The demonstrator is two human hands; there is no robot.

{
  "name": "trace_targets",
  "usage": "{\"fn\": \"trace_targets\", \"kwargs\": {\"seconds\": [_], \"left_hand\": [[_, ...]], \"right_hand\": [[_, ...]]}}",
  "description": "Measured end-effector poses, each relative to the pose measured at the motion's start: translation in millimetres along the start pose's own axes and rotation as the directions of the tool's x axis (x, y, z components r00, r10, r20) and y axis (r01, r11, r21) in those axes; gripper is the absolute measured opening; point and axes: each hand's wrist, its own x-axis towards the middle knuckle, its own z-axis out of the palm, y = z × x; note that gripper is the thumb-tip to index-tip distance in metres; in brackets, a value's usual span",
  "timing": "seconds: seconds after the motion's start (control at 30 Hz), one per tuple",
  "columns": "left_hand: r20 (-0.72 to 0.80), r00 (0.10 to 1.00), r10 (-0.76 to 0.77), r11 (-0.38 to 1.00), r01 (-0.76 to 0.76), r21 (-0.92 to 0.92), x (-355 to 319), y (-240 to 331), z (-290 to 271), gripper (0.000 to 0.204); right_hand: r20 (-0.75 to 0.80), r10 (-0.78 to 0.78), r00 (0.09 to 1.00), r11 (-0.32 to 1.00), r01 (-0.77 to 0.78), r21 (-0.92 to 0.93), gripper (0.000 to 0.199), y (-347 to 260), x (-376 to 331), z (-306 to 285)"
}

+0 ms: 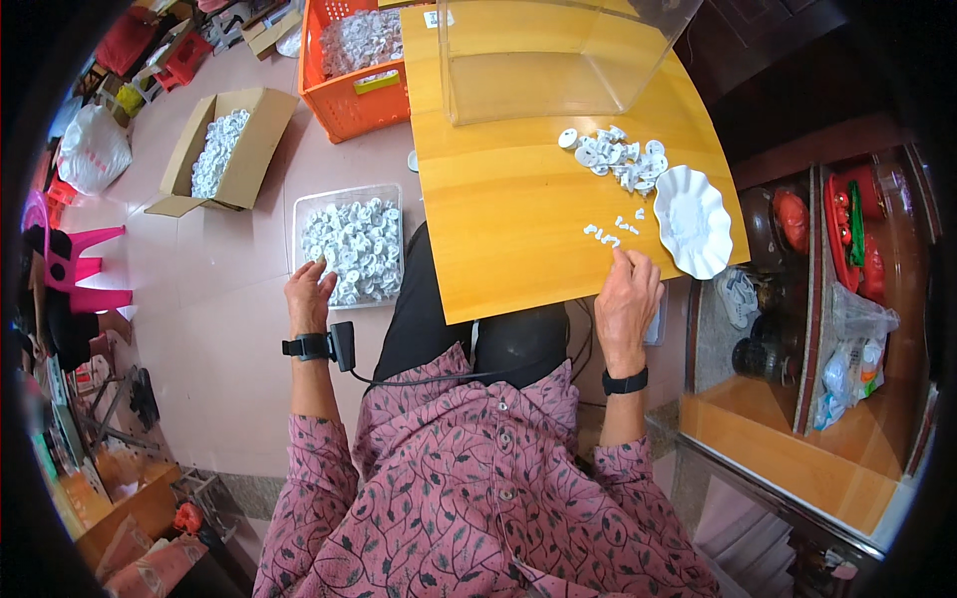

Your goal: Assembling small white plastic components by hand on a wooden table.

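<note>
My left hand (310,297) hovers at the left edge of a clear plastic tub (298,224) heaped with small round white plastic parts (359,239). Its fingers are loosely bent and apart, with nothing visible in them. At the near edge of the yellow wooden table (508,209), my right hand (628,299) has its fingertips pressed together; whatever they may hold is too small to make out. Just beyond those fingertips lie several tiny white pieces (603,234). Farther back is a loose pile of white disc-shaped parts (623,157), beside a white wavy-rimmed dish (713,249).
A clear plastic box (538,85) stands at the table's far side. Left of the table are an orange crate (354,105) and a cardboard box (254,149), both containing white parts. A wooden shelf unit (812,299) stands close on the right. A cable (429,381) runs from my left wrist across my lap.
</note>
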Motion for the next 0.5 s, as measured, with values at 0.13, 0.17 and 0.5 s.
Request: {"fn": "trace_targets", "kwargs": {"seconds": [0.13, 0.17, 0.5], "left_hand": [[0.278, 0.937, 0.211, 0.965, -0.244, 0.091, -38, 38, 52, 0.039], [0.356, 0.892, 0.277, 0.930, -0.343, 0.134, -56, 52, 73, 0.037], [0.847, 0.416, 0.331, 0.426, -0.867, 0.259, -137, 59, 274, 0.031]], "right_hand": [[0.063, -0.036, 0.997, 0.998, 0.033, 0.050, 0.028, -7, -7, -12], [0.062, -0.036, 0.997, 0.998, 0.033, 0.053, 0.028, -9, -9, -15], [0.194, -0.144, 0.970, 0.983, 0.117, 0.144, 0.050, -28, -23, -33]]}}
